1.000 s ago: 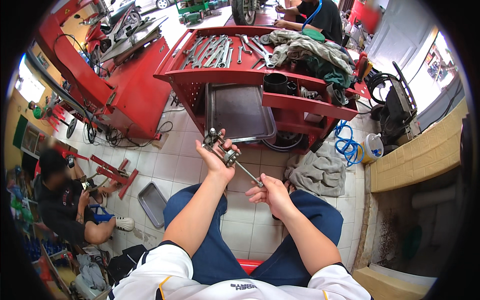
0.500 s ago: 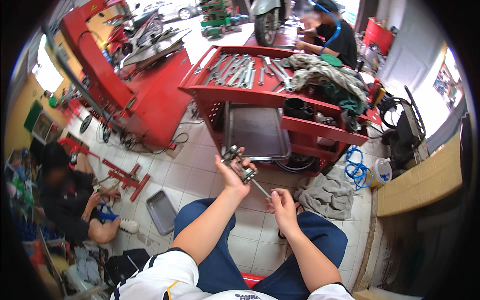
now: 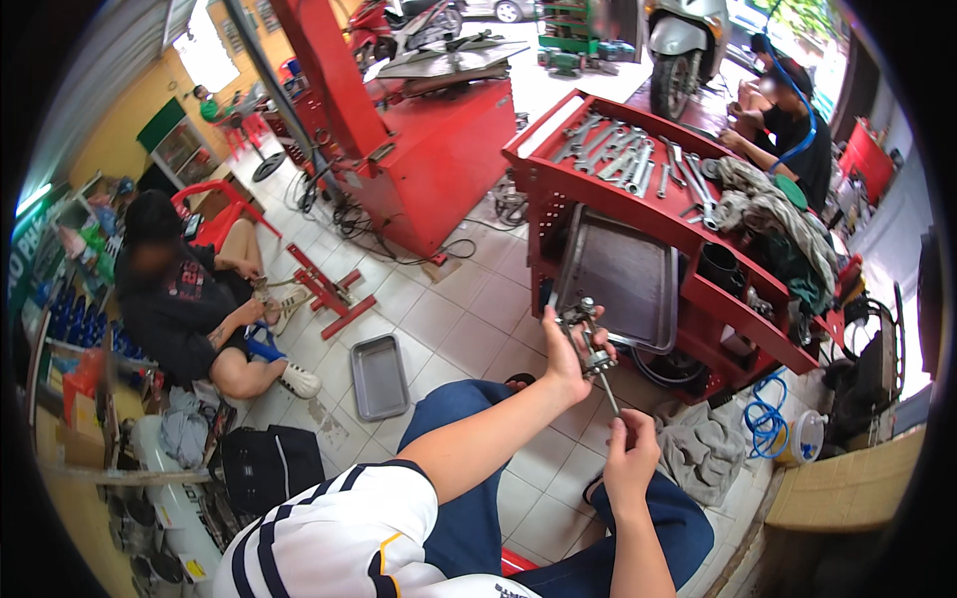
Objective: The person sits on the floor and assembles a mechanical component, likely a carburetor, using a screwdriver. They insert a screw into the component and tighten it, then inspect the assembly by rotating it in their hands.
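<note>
Since the earlier frame your view had swung leftward, so your hands and the red tool cart [image 3: 588,189] sat farther right in the picture; the piece itself stayed between your hands.

Your left hand [image 3: 570,369] held the metal assembly [image 3: 598,361] palm up, fingers curled around it, above the tiled floor and just before the cart. Your right hand [image 3: 632,453] was lower, thumb and fingers pinched narrow on the lower end of the rod [image 3: 608,392], which ran up to the assembly.

Progress, as far as it showed: assembly picked up, rod lined up with it, both steadied by you. Work judged partway along. Whether the rod was seated, threaded or merely touching, you could not have told from this view. Left to do, likely: settling that joint, then putting the piece down. The gray tray [image 3: 380,379] on the floor held nothing visible; wrenches [image 3: 620,159] lay unused on the cart.
</note>
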`<state>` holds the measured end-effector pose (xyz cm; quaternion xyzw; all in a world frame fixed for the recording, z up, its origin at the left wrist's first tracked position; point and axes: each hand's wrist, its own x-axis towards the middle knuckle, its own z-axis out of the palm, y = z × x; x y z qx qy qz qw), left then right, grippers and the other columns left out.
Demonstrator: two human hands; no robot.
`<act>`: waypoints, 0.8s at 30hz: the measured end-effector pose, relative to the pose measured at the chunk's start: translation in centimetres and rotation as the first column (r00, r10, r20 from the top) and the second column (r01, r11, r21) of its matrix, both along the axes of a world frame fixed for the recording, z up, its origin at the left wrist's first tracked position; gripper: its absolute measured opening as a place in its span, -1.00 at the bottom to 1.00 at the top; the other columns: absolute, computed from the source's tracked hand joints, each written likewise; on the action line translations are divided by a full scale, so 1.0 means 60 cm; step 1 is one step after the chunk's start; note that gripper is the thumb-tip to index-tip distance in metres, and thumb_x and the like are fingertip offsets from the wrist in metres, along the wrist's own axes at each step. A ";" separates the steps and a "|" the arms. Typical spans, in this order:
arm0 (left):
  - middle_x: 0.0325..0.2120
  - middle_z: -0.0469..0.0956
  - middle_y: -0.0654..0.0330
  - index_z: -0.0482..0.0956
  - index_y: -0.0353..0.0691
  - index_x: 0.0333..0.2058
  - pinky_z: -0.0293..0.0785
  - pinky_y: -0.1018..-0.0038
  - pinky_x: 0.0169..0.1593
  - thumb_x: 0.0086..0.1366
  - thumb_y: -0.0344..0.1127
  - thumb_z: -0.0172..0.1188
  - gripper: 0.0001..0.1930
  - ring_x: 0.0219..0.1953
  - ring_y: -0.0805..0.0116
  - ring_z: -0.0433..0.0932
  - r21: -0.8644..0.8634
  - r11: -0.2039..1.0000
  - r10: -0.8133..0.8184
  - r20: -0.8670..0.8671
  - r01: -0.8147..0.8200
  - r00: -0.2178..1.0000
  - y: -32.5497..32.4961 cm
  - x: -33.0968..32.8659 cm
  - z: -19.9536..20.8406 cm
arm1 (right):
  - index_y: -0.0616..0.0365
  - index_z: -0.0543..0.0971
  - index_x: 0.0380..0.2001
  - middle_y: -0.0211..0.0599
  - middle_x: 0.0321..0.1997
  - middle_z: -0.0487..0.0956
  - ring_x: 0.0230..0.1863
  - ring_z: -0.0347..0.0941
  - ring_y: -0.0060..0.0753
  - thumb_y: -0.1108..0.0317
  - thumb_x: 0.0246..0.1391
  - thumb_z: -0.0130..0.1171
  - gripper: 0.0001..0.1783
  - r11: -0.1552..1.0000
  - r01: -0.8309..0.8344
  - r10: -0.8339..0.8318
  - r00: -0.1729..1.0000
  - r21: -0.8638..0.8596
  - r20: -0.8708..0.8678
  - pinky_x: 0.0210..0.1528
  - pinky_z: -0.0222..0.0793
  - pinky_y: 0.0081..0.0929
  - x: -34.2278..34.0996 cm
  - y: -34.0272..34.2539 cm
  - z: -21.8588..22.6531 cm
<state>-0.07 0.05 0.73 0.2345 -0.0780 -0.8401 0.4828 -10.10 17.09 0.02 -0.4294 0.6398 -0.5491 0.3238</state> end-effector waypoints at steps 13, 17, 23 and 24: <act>-0.59 0.41 0.34 0.47 -0.05 0.06 0.51 0.28 -0.34 0.22 0.71 -0.37 -0.05 -0.54 0.26 0.55 -0.045 0.997 -0.063 -0.047 0.061 0.997 0.004 -0.009 -0.012 | 0.27 0.56 -0.01 -0.19 -0.32 0.64 -0.49 0.54 -0.48 0.33 0.37 0.15 -0.74 0.992 0.052 -0.075 0.976 0.112 0.205 -0.40 0.47 -0.56 -0.007 0.002 -0.017; -0.59 0.43 0.36 0.44 -0.04 0.08 0.47 0.34 -0.35 0.19 0.73 -0.39 -0.02 -0.54 0.29 0.56 -0.025 0.996 -0.086 -0.005 0.086 0.996 0.012 -0.019 -0.011 | 0.28 0.56 -0.01 -0.26 -0.38 0.66 -0.52 0.54 -0.54 0.17 0.44 0.05 -0.64 0.977 0.002 -0.072 0.944 0.212 0.323 -0.44 0.43 -0.61 -0.011 -0.005 0.037; -0.62 0.42 0.36 0.46 0.01 0.01 0.46 0.38 -0.35 0.15 0.77 -0.37 -0.04 -0.57 0.34 0.53 -0.024 0.997 -0.071 0.033 0.072 0.997 0.016 -0.014 -0.001 | 0.21 0.52 0.12 -0.33 -0.31 0.65 -0.44 0.53 -0.63 0.11 0.44 0.06 -0.59 0.959 -0.102 -0.069 0.819 0.263 0.569 -0.44 0.43 -0.63 -0.035 0.005 -0.012; -0.63 0.42 0.36 0.46 0.01 0.01 0.46 0.38 -0.35 0.15 0.77 -0.37 -0.04 -0.57 0.34 0.53 -0.014 0.996 -0.082 0.030 0.083 0.996 0.018 -0.016 0.001 | 0.19 0.53 0.12 -0.33 -0.32 0.63 -0.39 0.53 -0.64 0.16 0.42 0.11 -0.62 0.945 -0.295 -0.028 0.369 0.145 0.929 -0.45 0.42 -0.66 -0.045 0.010 0.005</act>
